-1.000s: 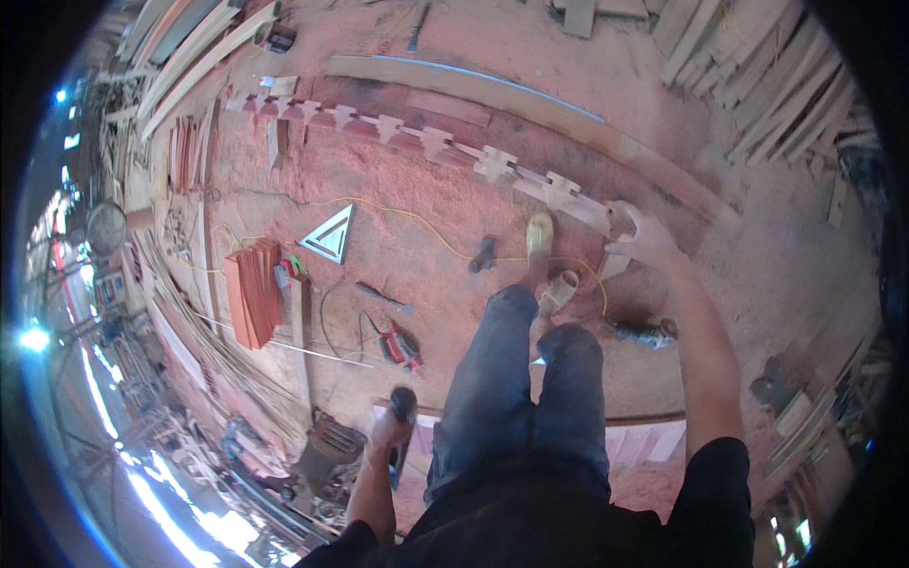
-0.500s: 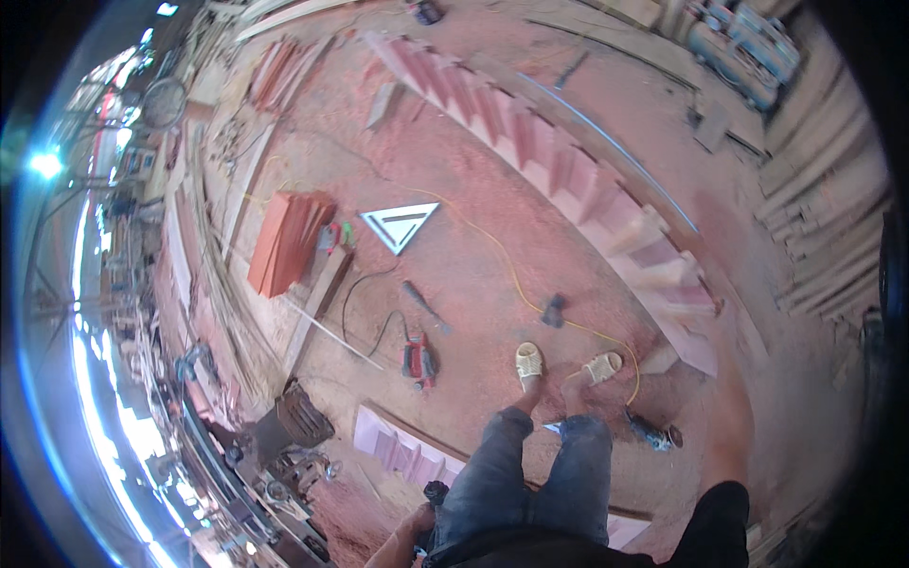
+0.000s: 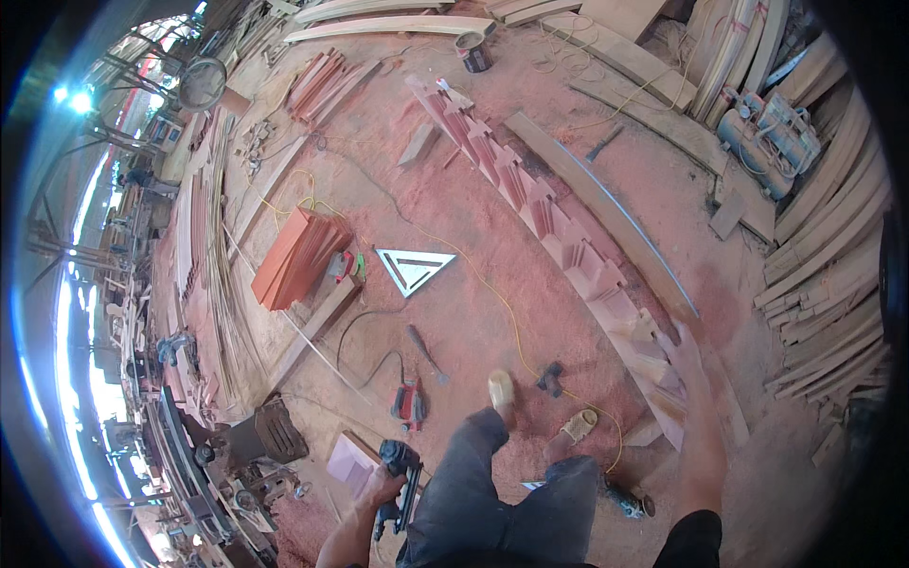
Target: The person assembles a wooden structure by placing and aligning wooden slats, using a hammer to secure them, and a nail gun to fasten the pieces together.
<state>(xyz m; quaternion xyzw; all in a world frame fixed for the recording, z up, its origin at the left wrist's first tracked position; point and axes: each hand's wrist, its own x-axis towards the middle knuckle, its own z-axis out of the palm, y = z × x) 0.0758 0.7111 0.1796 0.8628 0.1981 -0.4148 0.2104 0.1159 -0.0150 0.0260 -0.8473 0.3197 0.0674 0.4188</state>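
The left hand [image 3: 382, 486] is clamping around the grip of a black power tool [image 3: 401, 459], apparently a nail gun, and is holding it beside the left thigh, near a short pale-pink wooden piece [image 3: 352, 462]. The right hand [image 3: 686, 360] is touching the near end of a long notched wooden beam [image 3: 606, 308]; its fingers are lying at the beam's edge, though I cannot tell whether they are gripping or only resting.

The beam is stretching diagonally across the dusty floor [image 3: 473, 327], ahead and to the right of the person's 2 feet, between a white triangular frame [image 3: 437, 269] and a plank with a blue strip [image 3: 615, 218].

Being long solid wood, the beam is probably feeling stiff and rather heavy, and the fine dust is likely making its faces slippery. Its projecting blocks are looking like the weaker spots, so the plain long edge is offering the safer hold, with 2 hands spread well apart for lifting. The tool is probably weighing most at its head; its grip is giving the natural hold.

No brand, label or writing is showing legibly on either the beam or the tool.
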